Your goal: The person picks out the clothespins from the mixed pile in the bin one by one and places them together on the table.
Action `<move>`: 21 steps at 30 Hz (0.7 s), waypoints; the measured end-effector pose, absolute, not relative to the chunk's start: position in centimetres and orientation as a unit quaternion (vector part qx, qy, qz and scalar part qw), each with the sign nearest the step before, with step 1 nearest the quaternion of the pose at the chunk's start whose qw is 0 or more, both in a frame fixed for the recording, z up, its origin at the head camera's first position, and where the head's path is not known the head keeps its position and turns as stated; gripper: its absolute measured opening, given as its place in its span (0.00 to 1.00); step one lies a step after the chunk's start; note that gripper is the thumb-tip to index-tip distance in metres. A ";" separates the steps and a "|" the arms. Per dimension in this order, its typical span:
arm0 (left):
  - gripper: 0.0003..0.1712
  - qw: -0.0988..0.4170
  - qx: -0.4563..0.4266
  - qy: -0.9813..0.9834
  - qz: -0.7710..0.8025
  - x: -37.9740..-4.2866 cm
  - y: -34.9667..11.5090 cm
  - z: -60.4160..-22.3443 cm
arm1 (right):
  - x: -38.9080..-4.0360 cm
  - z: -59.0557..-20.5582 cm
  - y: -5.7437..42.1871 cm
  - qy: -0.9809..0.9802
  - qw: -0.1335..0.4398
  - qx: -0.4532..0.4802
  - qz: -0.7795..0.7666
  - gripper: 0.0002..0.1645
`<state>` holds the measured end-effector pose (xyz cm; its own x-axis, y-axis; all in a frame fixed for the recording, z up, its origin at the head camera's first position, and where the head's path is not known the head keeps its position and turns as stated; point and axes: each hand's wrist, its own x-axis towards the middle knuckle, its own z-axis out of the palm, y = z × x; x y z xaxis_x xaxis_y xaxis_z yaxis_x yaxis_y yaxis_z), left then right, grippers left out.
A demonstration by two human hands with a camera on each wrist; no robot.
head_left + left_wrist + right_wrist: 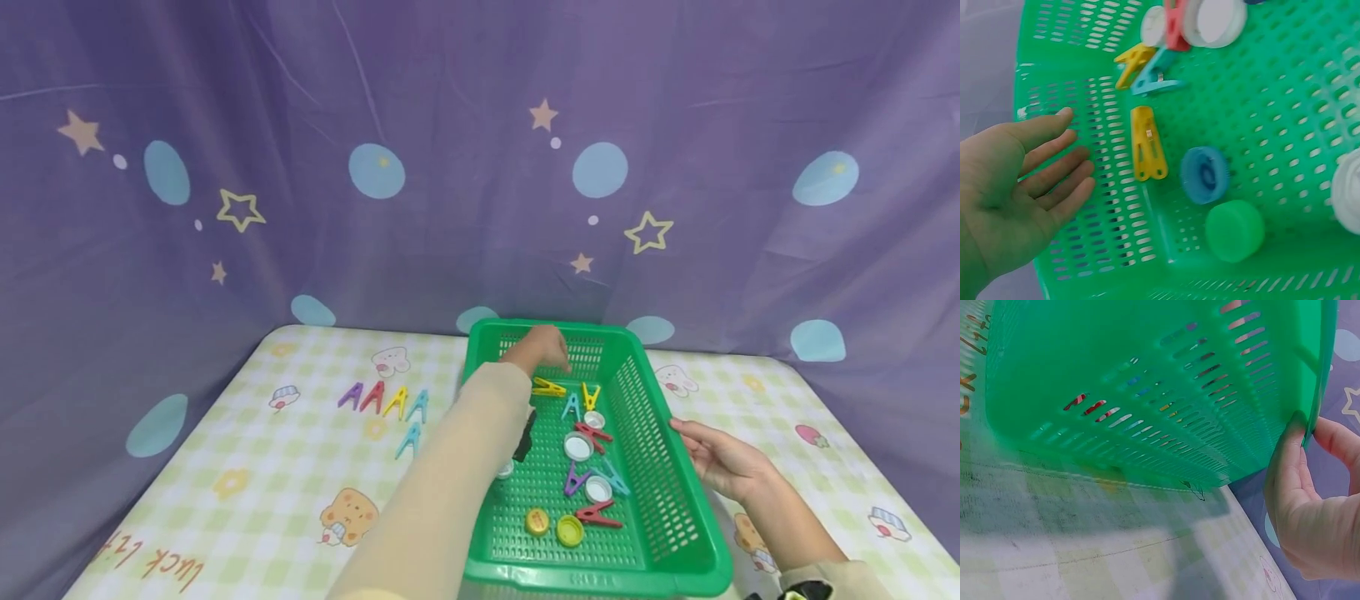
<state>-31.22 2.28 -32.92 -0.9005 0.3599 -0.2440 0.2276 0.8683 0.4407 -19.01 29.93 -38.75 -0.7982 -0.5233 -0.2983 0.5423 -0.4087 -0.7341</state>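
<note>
A green plastic basket [525,575] stands on the table with clothespins and bottle caps in it. Over its far end reaches my left hand [542,348], empty, its fingers loosely extended beside the slotted wall in the left wrist view. Nearest to that hand lies a yellow clothespin [1146,144], with a blue cap [1205,175] and a green cap [1235,231] close by. My right hand [723,462] pinches the basket's right rim between thumb and fingers, as the right wrist view shows. My left sleeve hides part of the basket's left side.
Left of the basket several clothespins lie on the checked tablecloth: a purple one [350,396], a red one [372,397], a yellow one [397,402] and blue ones [408,440]. A black object [525,437] lies inside the basket. A purple curtain [480,167] hangs behind the table.
</note>
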 end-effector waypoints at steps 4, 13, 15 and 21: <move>0.17 0.175 0.155 0.957 0.169 -30.7 2.6 -34.0 | -19.1 -38.9 29.7 0.474 0.300 0.032 -0.827 0.22; 0.07 0.179 0.136 0.966 0.126 -29.2 2.8 -34.9 | -19.0 -38.8 29.9 0.440 0.326 0.000 -0.836 0.16; 0.03 0.172 0.150 0.968 0.108 -29.1 2.8 -35.1 | -19.0 -38.7 29.9 0.435 0.333 -0.008 -0.837 0.17; 0.06 0.124 0.183 0.975 0.026 -29.3 3.0 -36.4 | -19.0 -38.7 30.0 0.436 0.333 -0.003 -0.836 0.16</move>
